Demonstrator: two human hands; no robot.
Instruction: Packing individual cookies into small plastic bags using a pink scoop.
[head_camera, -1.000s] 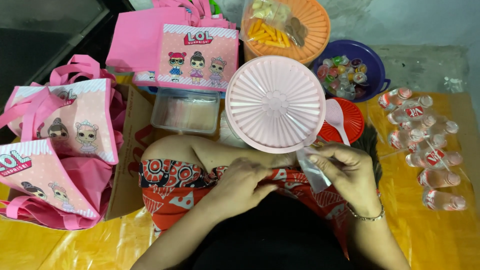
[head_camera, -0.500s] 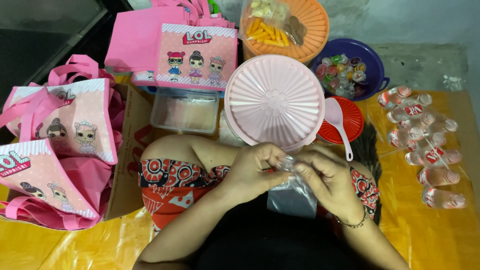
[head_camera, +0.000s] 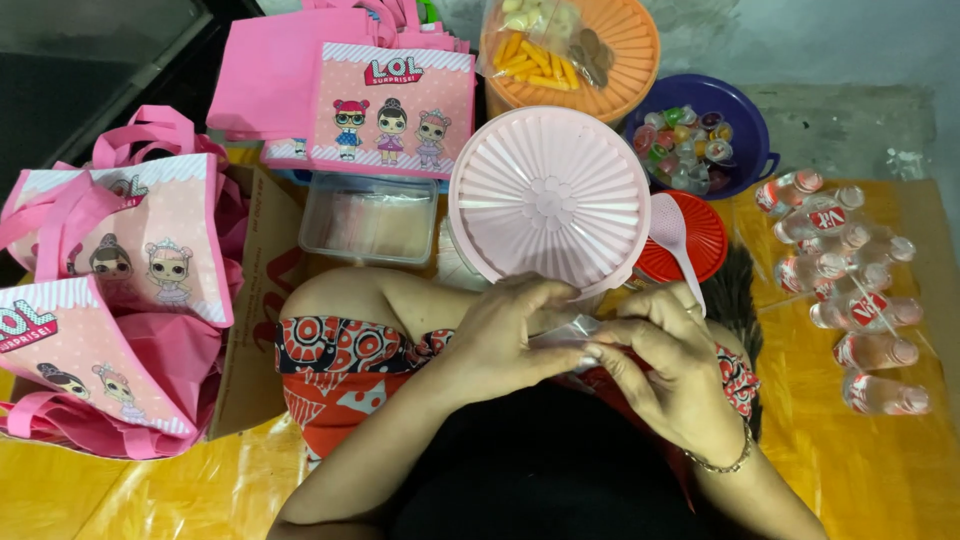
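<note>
Both our hands pinch one small clear plastic bag (head_camera: 565, 335): left hand (head_camera: 505, 335) and right hand (head_camera: 665, 365) now meet fingertip to fingertip over the lap, just below the pink ribbed lid (head_camera: 550, 200). Half a second ago the bag hangs lower, spread out; now it's bunched up tight between the fingers. Room is scarce: pink gift bags (head_camera: 110, 290) crowd the yellow sheet's (head_camera: 850, 470) left edge, small bottles (head_camera: 850, 290) line its right edge.
</note>
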